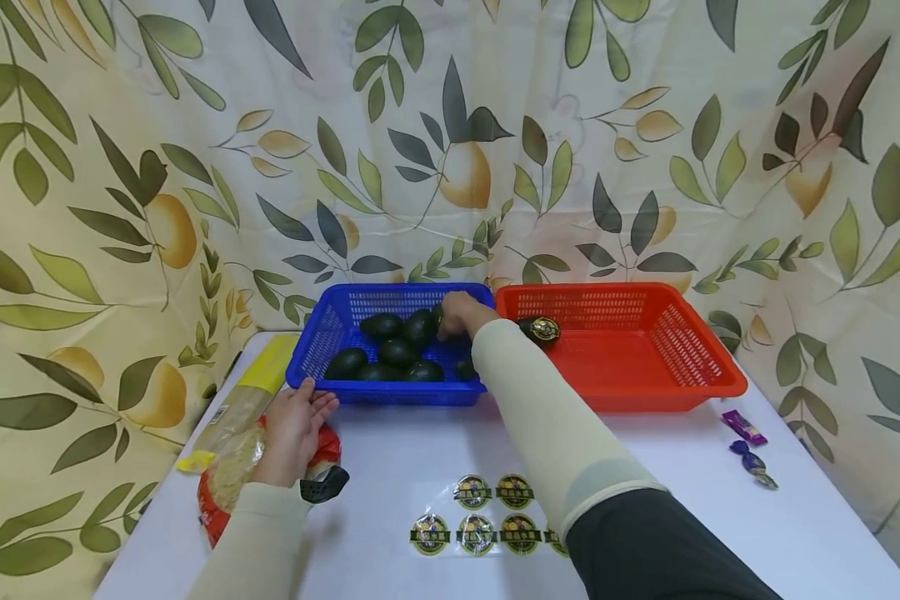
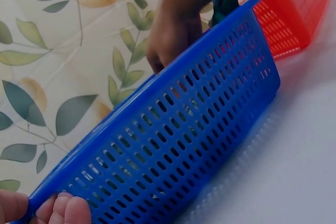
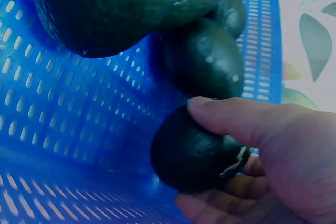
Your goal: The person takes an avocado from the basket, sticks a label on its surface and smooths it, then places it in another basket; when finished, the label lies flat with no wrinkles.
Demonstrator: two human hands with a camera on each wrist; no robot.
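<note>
Dark avocado (image 3: 197, 153) sits inside right hand's (image 3: 273, 166) grip.

Perforated glossy plastic blue basket (image 1: 322, 342); dark, smooth, faintly shiny avocado (image 3: 197, 153) between thumb and fingers; glossy round stickers (image 1: 476, 533).
</note>
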